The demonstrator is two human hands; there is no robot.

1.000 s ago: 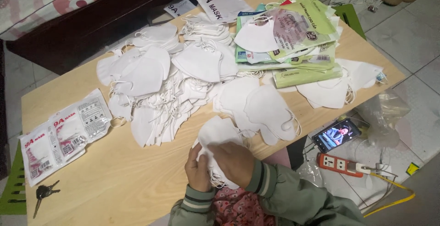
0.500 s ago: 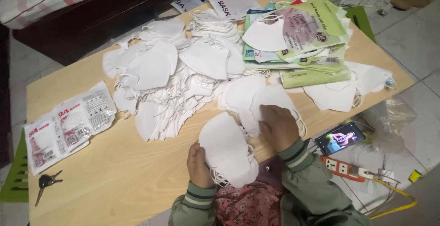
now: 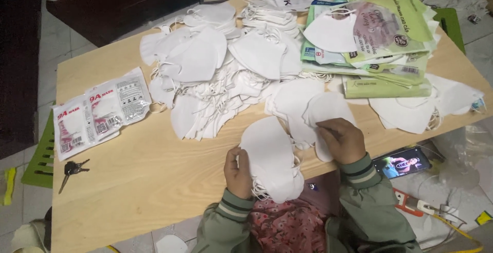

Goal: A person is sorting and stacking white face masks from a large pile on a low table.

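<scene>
At near edge of wooden table: left hand clasping a stack of white masks by its left side, fingers curled round the stack's edge. Right hand pressed on a single white mask just right of the stack, fingertips pinching its edge. Beyond: loose mask heap, green packets, sealed mask packs, keys.
</scene>
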